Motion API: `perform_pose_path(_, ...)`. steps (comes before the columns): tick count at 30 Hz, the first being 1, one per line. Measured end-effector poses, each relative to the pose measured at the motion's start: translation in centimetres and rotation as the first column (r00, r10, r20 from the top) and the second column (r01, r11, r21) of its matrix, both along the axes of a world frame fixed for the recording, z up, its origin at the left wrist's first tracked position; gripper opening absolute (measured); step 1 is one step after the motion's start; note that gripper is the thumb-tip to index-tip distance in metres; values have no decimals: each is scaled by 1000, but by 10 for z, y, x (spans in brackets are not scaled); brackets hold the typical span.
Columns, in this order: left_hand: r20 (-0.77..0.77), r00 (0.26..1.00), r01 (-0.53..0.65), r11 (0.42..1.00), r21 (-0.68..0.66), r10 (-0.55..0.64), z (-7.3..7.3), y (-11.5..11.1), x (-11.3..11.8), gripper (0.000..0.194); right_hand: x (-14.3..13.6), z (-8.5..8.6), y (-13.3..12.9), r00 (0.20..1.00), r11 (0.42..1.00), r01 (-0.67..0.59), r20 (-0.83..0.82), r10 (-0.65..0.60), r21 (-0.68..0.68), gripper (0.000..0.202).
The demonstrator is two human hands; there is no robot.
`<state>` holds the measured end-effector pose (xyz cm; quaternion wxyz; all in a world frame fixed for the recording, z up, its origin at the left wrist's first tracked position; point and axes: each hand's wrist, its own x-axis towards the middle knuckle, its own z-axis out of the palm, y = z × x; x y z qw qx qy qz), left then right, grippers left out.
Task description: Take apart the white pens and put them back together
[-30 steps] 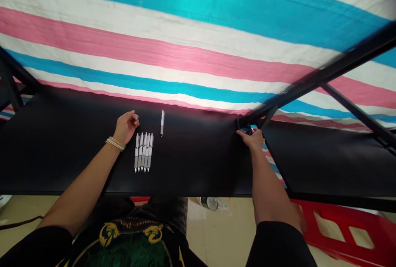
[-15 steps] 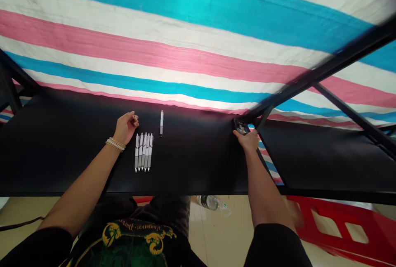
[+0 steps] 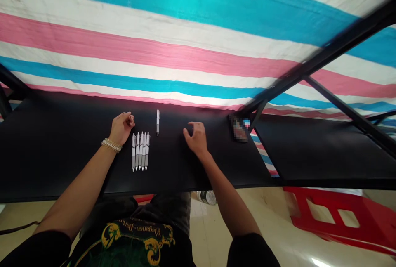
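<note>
So, head view: left hand (image 3: 122,128) is loosely curled beside five white-and-grey plastic pens (image 3: 140,151) lined up, can't tell if it's gripping anything. Right hand (image 3: 197,138)'s empty, thumb and fingers spread. Matching single pen (image 3: 158,122) sits between them, nearer the black table (image 3: 182,168)'s far edge; dark, blurred-out object (image 3: 239,130) by its far right corner.

The black bench (image 3: 173,164) carries five pens (image 3: 140,151) side by side, one separate pen (image 3: 158,121) just beyond them, and, near its right end, what seems a dark phone (image 3: 239,128), blurred over.
</note>
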<state>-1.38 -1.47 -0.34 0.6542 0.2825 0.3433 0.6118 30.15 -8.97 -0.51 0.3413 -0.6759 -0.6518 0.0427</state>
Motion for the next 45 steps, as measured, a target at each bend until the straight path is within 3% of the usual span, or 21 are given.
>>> perform_pose_path(6, -74, 997, -2, 998, 59, 6, 2, -4, 0, 34, -78, 10, 29, 977, 988, -150, -160, 141, -44, 23)
perform_pose_path(11, -78, 997, -8, 999, 53, 12, 3, -4, 1, 37, -110, -1, 44, 965, 980, -192, -191, 180, -46, 27)
perform_pose_path(20, -96, 995, 12, 998, 66, -5, 4, -4, 2, 38, -112, -15, 45, 951, 952, -304, -65, 301, -44, 23)
perform_pose_path(30, -121, 993, 15, 998, 57, -8, 3, -5, 2, 37, -105, -16, 51, 967, 965, -240, -107, 229, -103, 25)
perform_pose_path(45, -116, 993, -9, 998, 55, 15, 3, -8, 2, 39, -106, -15, 46, 987, 982, -160, -39, 157, -95, 26)
